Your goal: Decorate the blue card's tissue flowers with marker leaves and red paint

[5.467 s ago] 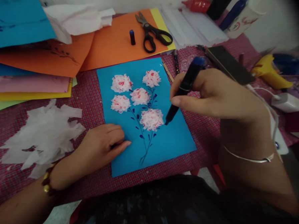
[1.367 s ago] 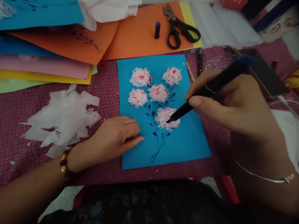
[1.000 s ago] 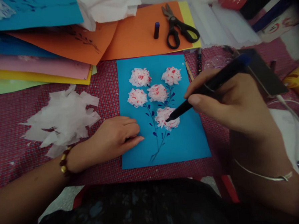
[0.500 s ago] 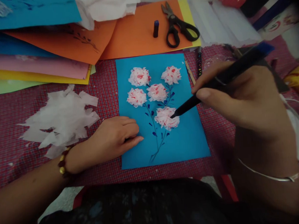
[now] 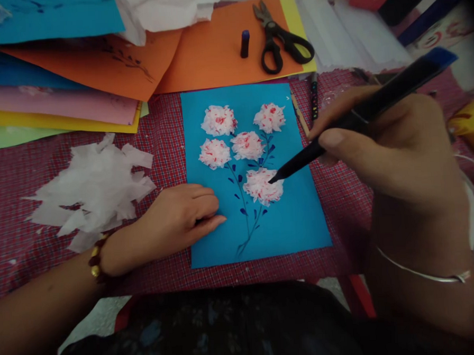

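In the head view my right hand grips a black marker pen with a blue end. The pen's dark tip touches, or hovers just over, the lowest tissue-paper flower. This flower is one of several white ones with red marks, mounted on a blue paper sheet. Thin stems and dark blue leaves are drawn below and between them. My left hand rests on the sheet's left edge with its fingers curled under and the thumb pointing right; nothing shows in it.
White tissue scraps lie left on the checked cloth. Behind the sheet, scissors and a pen cap rest on orange paper. Coloured sheets overlap at the back left. Stacked white paper is at back right.
My right hand and the pen's rear end have shifted slightly right, with the pen tip moving a little over the same flower. My left hand keeps its place on the sheet's edge.
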Tool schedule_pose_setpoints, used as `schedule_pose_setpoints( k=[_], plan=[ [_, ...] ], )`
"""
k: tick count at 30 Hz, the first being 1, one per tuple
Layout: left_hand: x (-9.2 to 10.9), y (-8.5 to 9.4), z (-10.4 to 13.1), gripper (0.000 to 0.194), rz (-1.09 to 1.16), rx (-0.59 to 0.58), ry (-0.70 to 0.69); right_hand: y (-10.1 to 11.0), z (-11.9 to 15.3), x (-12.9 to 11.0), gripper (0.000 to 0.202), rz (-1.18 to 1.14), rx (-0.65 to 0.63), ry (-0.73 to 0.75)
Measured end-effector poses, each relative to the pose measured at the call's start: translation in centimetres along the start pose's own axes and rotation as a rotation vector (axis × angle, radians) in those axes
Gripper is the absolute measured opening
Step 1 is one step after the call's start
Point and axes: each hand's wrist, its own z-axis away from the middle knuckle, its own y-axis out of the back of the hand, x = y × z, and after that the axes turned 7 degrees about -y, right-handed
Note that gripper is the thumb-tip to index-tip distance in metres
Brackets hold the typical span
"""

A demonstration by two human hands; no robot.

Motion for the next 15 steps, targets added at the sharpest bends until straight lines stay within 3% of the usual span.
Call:
schedule_pose_setpoints(
  k=[2,8,15],
  plan=[
    [0.0,0.0,0.0,0.035,0.001,-0.002,0.001,-0.5,0.1,-0.2,0.007,-0.021,-0.011,-0.001],
    [-0.1,-0.1,0.2,0.035,-0.001,-0.006,0.006,-2.1,-0.1,-0.8,0.014,0.020,-0.238,-0.005],
    [-0.2,-0.1,0.1,0.034,-0.012,0.007,-0.022,0.5,0.1,0.1,0.010,0.035,-0.012,-0.015]
  ],
)
